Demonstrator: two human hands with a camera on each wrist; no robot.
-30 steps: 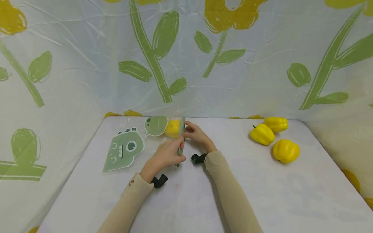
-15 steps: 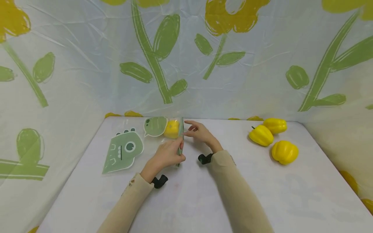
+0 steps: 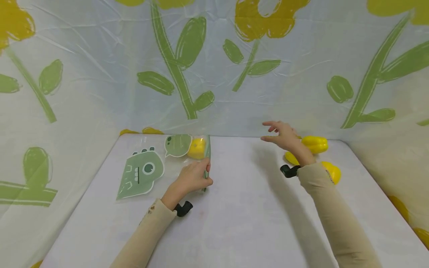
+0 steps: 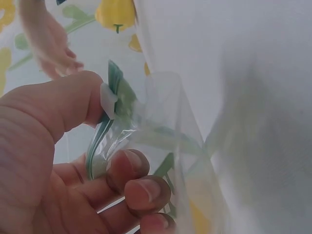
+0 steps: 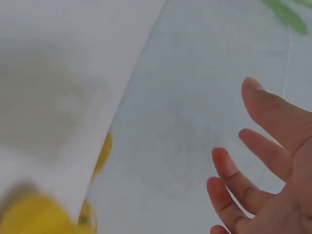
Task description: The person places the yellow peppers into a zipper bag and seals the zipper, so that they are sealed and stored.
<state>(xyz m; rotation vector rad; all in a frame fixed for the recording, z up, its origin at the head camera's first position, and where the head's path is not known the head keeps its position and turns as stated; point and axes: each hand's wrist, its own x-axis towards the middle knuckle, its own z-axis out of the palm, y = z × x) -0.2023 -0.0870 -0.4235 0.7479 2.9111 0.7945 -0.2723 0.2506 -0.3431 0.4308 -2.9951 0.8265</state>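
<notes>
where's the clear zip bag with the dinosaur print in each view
Head: the zip bag lies left of centre on the white table, its opening edge pinched by the left hand.
Left wrist: the bag fills the centre, its green strip between thumb and fingers.
Right wrist: not in it.
Shared landmark: the yellow peppers.

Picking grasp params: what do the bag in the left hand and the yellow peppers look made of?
Bag: thin clear plastic film, glossy; it creases at the left hand, with printed green dinosaur art and a green zip strip. Peppers: smooth, evenly yellow, slightly shiny; probably plastic or foam replicas, though real ones cannot be ruled out.
</notes>
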